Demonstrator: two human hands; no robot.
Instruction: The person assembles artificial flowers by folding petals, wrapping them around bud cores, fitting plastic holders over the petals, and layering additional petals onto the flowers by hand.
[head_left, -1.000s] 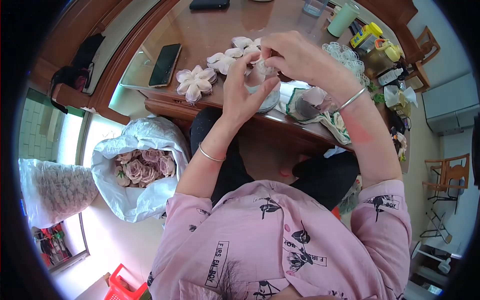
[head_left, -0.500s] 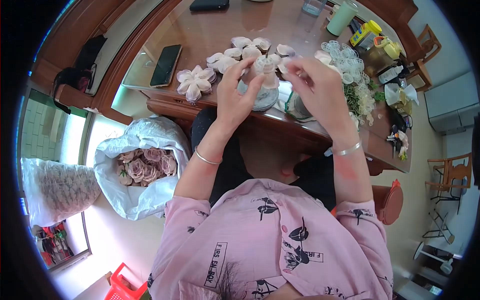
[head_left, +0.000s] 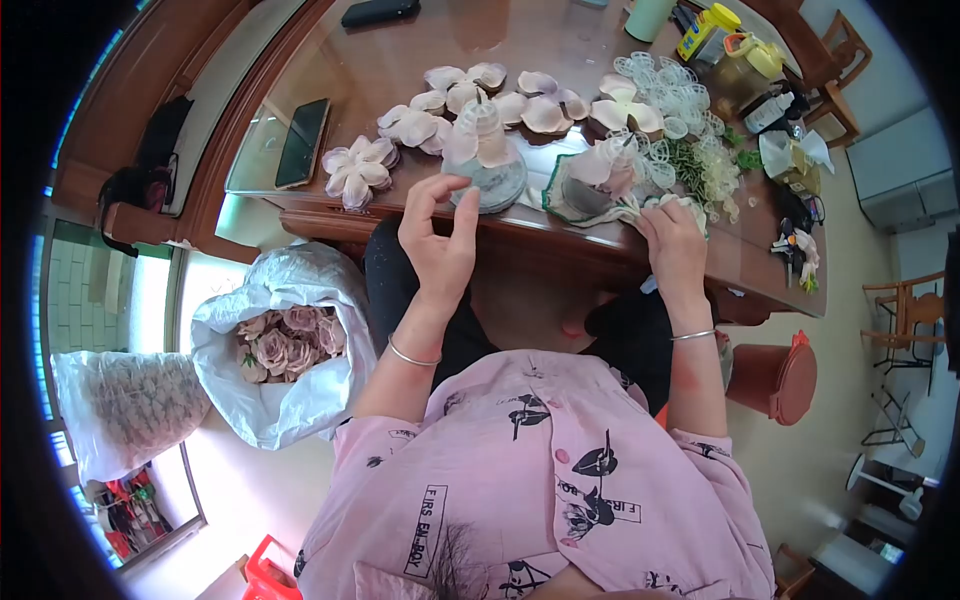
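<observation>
A half-made fabric flower bud [head_left: 478, 128] stands on a round grey base [head_left: 487, 186] near the front edge of the wooden table [head_left: 400, 50]. My left hand [head_left: 440, 238] hovers just below that base with fingers spread, holding nothing. My right hand [head_left: 673, 245] rests on a green-and-white cloth [head_left: 600, 215] at the table edge. Its fingertips lie against white petals beside a small bowl of petals [head_left: 590, 185], and I cannot see whether they pinch anything. Pale pink petal layers [head_left: 355, 168] lie in a row behind the bud.
A black phone [head_left: 288, 143] lies at the table's left. A heap of white plastic rings [head_left: 665, 85] and yellow bottles [head_left: 705, 25] sit at the far right. On the floor are a white bag of finished roses [head_left: 285, 345], a clear bag [head_left: 125, 405] and a brown stool [head_left: 775, 375].
Both hands came off the bud. The left dropped toward my lap and opened. The right swung down and right onto the cloth. The bud now stands alone on its base.
</observation>
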